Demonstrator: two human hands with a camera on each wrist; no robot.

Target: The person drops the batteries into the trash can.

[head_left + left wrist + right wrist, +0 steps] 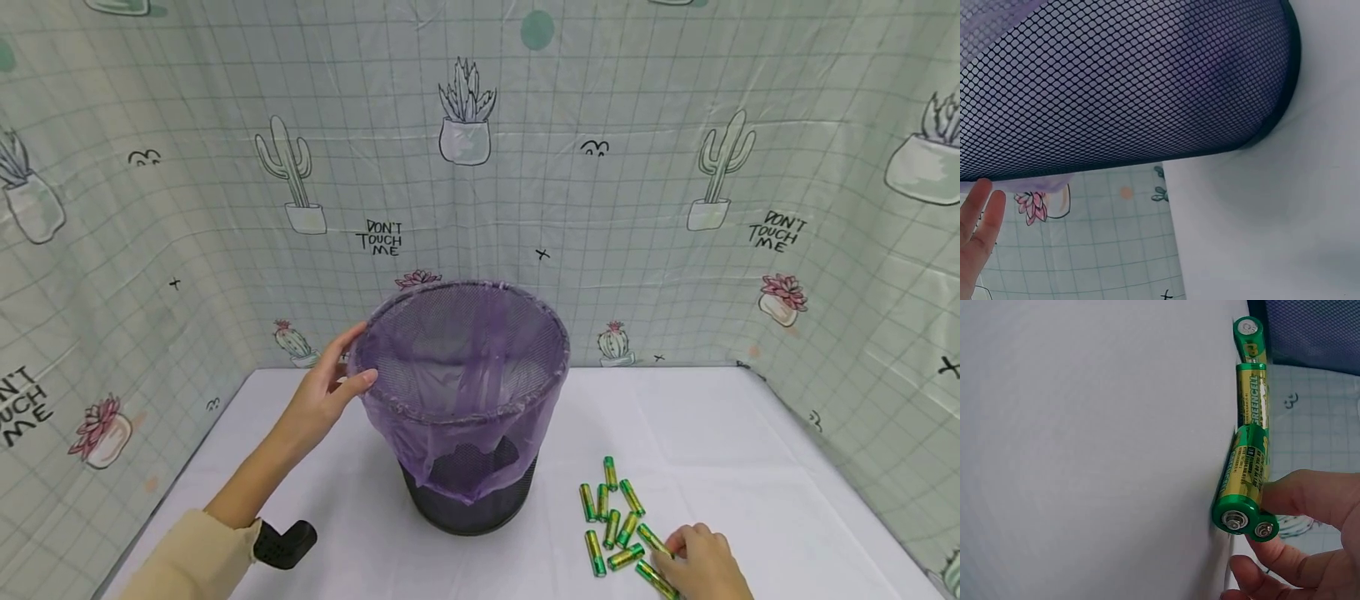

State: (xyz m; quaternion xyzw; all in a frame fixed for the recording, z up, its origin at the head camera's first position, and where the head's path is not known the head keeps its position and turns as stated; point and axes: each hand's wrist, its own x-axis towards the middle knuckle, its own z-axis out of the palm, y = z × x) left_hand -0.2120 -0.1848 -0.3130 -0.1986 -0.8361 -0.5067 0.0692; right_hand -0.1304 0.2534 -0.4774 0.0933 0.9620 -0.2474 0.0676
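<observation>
Presently the right hand (701, 562) is down among the loose green-and-gold cylindrical batteries (613, 515) near the front right edge of the white worktop (750, 450). In the right wrist view two batteries (1246, 487) lie side by side against the fingers (1310, 500), thumb below; the grip looks like a light pinch, not fully closed. The remaining batteries lie scattered flat, some touching, just right of the bin's base.

The black mesh waste bin (468, 500), lined with a thin purple plastic bag (457, 375) folded over its rim, stands upright mid-worktop. The left hand (330, 392) rests on the rim's left side, thumb over the edge and fingers behind it, holding the lip.

Judgement on technique:
- Secure both batteries before lifting; round cells roll, so pinch them across their middles, parallel.
- Keep the left hand steady on the rim, since the light bin could tip or slide.
- The bag hangs loose; avoid dragging its edge inward.

A black wrist-mount piece (285, 543) shows by the beige sleeve (195, 558). Cactus-print sheeting (465, 167) walls in the worktop.
</observation>
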